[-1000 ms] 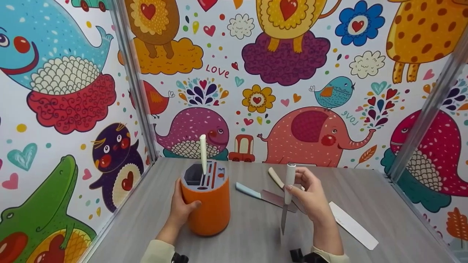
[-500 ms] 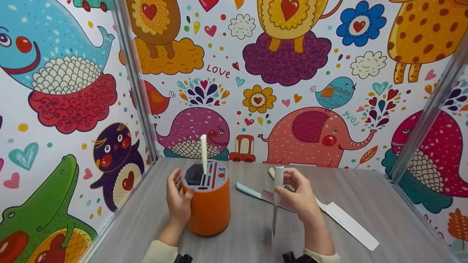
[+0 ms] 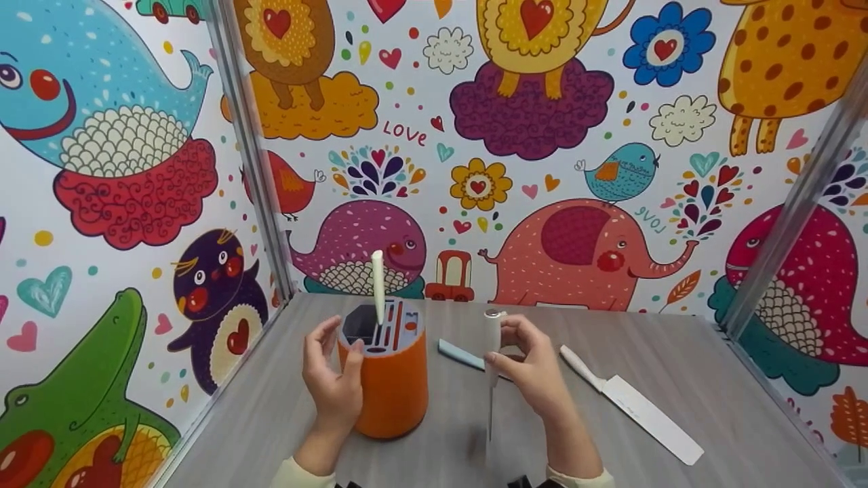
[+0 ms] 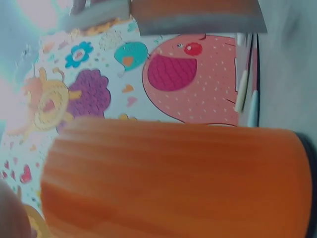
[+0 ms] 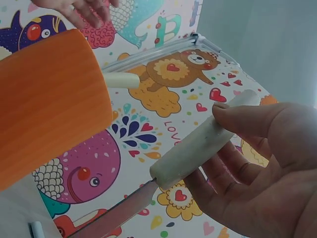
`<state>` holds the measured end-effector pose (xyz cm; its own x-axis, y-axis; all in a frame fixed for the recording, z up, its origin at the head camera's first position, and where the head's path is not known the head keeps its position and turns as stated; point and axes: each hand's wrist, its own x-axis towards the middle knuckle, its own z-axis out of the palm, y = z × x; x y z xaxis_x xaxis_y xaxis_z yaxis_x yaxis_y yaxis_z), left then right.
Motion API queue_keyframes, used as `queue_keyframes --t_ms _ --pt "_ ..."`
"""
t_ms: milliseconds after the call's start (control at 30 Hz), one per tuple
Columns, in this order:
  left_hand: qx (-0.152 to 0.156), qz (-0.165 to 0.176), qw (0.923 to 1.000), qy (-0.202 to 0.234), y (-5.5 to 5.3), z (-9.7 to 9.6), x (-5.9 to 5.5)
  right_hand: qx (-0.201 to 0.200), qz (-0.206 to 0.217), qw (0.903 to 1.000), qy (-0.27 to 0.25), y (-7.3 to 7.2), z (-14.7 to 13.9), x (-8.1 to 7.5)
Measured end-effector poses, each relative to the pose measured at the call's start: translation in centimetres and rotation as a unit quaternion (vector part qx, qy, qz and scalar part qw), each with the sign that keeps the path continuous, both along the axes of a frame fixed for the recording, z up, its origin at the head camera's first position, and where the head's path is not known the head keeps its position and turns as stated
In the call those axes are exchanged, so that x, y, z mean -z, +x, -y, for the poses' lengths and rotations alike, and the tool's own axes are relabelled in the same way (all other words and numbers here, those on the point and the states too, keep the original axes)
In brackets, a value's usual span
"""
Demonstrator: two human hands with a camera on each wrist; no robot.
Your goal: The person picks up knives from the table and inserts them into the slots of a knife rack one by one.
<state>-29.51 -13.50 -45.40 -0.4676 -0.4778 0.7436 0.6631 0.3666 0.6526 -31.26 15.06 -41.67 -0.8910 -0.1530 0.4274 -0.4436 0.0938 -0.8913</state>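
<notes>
An orange knife block (image 3: 393, 396) with a grey slotted top stands upright on the table. One cream-handled knife (image 3: 378, 285) sticks up out of a slot. To the block's left is my left hand (image 3: 332, 379), its fingers loosely spread and its thumb at the rim. My right hand (image 3: 529, 369) pinches the white handle of a kitchen knife (image 5: 198, 144) between thumb and fingers, right of the block. The knife hangs upright, blade down, with its butt about level with the block's top. In the left wrist view its broad blade (image 4: 198, 17) shows above the block.
A blue-handled knife (image 3: 461, 354) lies behind the right hand, its blade mostly hidden. Farther right lies a white cleaver (image 3: 651, 420) with a pale handle. Patterned panels (image 3: 420, 224) close off the grey table (image 3: 258, 420) at the back and sides.
My right hand has carried the knife leftward, closer to the block. My left hand has loosened from the block's side and shifted slightly up and left. The block has stayed put.
</notes>
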Motion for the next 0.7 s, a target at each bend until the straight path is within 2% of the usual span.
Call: queue_keyframes --t_ms 133,200,300,400,533,700 --pt "0.007 0.013 0.9995 -0.027 1.4 -1.2 -0.8 -0.004 0.0 0.9998 0.018 0.4 1.0 0.0" --pt "0.03 0.026 0.9987 -0.032 2.1 -1.7 -1.1 -0.01 -0.007 0.9995 0.028 0.6 1.6 0.0" --pt "0.082 0.049 0.9949 -0.033 3.0 -2.5 -1.7 -0.016 -0.015 0.999 0.039 0.9 2.5 0.2" --pt "0.129 0.088 0.987 -0.039 3.7 -3.1 -2.2 -0.022 -0.018 0.9988 0.039 1.3 3.4 0.2" --pt "0.18 0.137 0.9729 -0.047 4.2 -3.7 -2.4 -0.031 -0.018 0.9989 0.032 1.6 4.6 0.2" --pt "0.227 0.16 0.9594 -0.048 4.3 -4.1 -2.2 -0.04 -0.013 0.9983 0.041 2.1 5.6 0.4"
